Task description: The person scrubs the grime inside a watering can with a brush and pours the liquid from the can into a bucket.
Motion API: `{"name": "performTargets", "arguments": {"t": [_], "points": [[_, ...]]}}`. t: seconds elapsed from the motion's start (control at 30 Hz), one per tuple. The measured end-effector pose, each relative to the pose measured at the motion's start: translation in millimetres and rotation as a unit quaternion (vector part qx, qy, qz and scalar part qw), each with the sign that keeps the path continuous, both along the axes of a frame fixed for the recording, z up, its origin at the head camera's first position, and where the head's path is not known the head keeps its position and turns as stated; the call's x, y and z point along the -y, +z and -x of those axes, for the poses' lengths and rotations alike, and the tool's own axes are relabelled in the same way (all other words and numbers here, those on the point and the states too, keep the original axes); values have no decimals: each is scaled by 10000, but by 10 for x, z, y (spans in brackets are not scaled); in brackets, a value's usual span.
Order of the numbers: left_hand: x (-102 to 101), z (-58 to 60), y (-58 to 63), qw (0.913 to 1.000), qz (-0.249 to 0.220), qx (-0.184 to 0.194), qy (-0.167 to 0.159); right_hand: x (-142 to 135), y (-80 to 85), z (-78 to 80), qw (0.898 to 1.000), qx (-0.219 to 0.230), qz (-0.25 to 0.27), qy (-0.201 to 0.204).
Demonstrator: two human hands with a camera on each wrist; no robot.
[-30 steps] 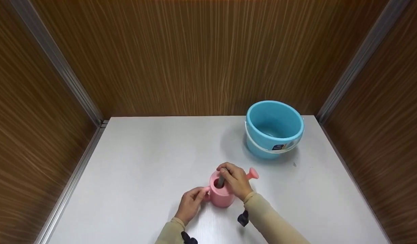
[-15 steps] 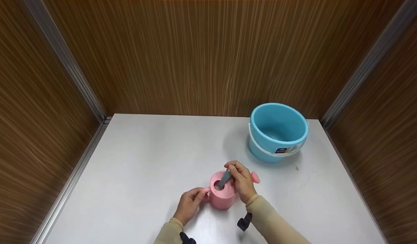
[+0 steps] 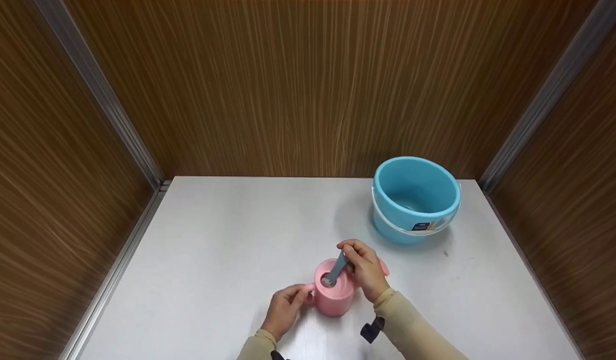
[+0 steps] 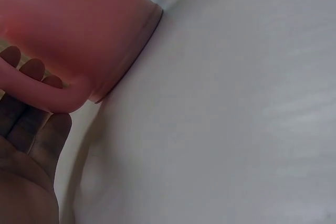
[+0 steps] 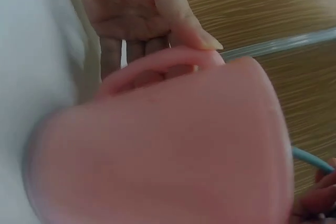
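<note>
A pink watering can [image 3: 334,304] stands upright on the white table in the head view. My left hand [image 3: 283,309] grips its handle [image 4: 47,95], with fingers passed through the loop and the thumb laid on top in the right wrist view. From the other side, my right hand [image 3: 365,272] pinches a slim grey-blue brush [image 3: 339,267] by its upper end. The brush slants down to the can's round top opening, where its pale bristle-like end shows. In the right wrist view, the can's body fills the foreground. The can's spout is mostly behind my right hand.
A light-blue bucket [image 3: 413,225] with a white bail handle stands at the back right of the table [image 3: 227,240]. Wood-grain panels [image 3: 297,90] enclose the back and both sides, with metal strips along the corners.
The brush has come partly up out of the can's opening, baring its pale end. My right hand has moved slightly right. My left hand keeps its grip on the handle.
</note>
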State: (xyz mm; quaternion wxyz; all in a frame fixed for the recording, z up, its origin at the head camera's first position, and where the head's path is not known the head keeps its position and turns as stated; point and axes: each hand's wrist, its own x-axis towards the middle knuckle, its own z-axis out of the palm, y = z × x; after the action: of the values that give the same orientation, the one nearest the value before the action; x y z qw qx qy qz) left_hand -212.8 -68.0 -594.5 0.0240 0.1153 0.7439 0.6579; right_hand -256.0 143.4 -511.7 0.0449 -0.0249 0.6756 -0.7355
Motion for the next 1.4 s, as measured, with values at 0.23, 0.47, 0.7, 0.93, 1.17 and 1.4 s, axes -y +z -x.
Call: {"name": "performTargets", "arguments": {"t": [0.23,0.47,0.7,0.93,1.17,1.4], "points": [[-20,16,20,9998,123,-119,39,-76,148,1,9900,-297,-1376,-53],[-20,96,-266,9996,198,-87,177,-37,134,-31,9542,-831,-2810,595],[-50,68,-270,9995,222,7,212,-33,76,-73,9434,-965,-3077,777],[-74,-33,-2,9997,44,-180,166,6,71,-90,9258,-1394,-3414,833],[-91,-56,79,9998,68,-44,190,110,82,-124,9010,-1851,-3785,1036],[-94,-57,55,9998,128,-38,154,161,118,-38,8918,-2126,-3951,584]]}}
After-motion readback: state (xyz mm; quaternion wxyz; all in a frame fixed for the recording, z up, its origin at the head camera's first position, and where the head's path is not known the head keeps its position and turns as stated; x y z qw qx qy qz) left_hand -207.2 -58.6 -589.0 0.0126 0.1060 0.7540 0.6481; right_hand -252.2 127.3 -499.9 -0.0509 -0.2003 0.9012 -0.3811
